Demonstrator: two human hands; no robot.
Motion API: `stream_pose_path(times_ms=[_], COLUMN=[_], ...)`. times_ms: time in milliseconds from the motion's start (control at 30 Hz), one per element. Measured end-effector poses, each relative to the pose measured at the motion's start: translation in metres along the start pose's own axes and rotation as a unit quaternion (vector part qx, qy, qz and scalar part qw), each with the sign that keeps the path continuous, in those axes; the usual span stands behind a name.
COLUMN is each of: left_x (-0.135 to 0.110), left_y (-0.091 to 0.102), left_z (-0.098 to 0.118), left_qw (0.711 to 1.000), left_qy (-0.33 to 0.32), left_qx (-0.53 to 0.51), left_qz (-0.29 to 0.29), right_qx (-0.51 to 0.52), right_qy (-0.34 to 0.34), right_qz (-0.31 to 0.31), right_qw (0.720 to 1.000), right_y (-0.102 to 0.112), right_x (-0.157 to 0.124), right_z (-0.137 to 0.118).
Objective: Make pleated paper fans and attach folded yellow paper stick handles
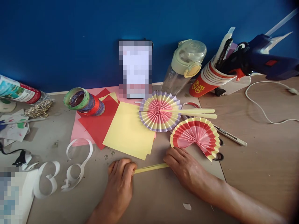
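A narrow folded yellow paper strip (150, 169) stretches between my two hands, low over the tabletop. My left hand (121, 180) is closed on its left end, fingers curled. On the other end, my right hand (178, 163) pinches the strip, its fingertips hiding that tip. Just beyond my right hand lies a half-round pleated paper fan (198, 133) in pink, red and yellow. Behind it rests a full round pleated fan (161, 110) with two yellow paper sticks. Yellow paper sheets (129, 130) lie ahead of my hands, over red paper (100, 121) and pink paper (80, 133).
A painted cup (85, 102) stands on the papers. At the back are a phone (135, 70), a clear bottle (184, 65) and red cups (207, 77) holding pens and a glue gun (261, 57). A cutter (231, 136) lies right; curled white paper strips (74, 174) lie left.
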State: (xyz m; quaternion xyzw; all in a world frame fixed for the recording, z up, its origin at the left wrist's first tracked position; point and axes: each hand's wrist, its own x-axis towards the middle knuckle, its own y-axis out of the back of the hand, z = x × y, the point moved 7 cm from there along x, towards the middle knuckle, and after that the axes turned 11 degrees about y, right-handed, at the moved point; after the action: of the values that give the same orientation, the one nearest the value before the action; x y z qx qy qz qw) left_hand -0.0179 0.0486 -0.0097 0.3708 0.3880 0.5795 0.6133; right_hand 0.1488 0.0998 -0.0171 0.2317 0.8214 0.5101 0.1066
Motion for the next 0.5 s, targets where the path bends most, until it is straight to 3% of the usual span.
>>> stream_pose_path(times_ms=[333, 500], left_x=[-0.0012, 0.0007], left_y=[0.0021, 0.0048], left_z=[-0.0044, -0.0041], left_qw=[1.000, 1.000], left_qy=[0.006, -0.002], left_qx=[-0.004, -0.007], left_qz=[-0.012, -0.009], right_qx=[0.036, 0.036], right_qy=[-0.004, -0.004], right_qz=[0.005, -0.025], right_qw=[0.999, 0.999], right_y=[0.0016, 0.0003], right_x=[-0.0020, -0.0041], right_z=[0.0008, 0.0016])
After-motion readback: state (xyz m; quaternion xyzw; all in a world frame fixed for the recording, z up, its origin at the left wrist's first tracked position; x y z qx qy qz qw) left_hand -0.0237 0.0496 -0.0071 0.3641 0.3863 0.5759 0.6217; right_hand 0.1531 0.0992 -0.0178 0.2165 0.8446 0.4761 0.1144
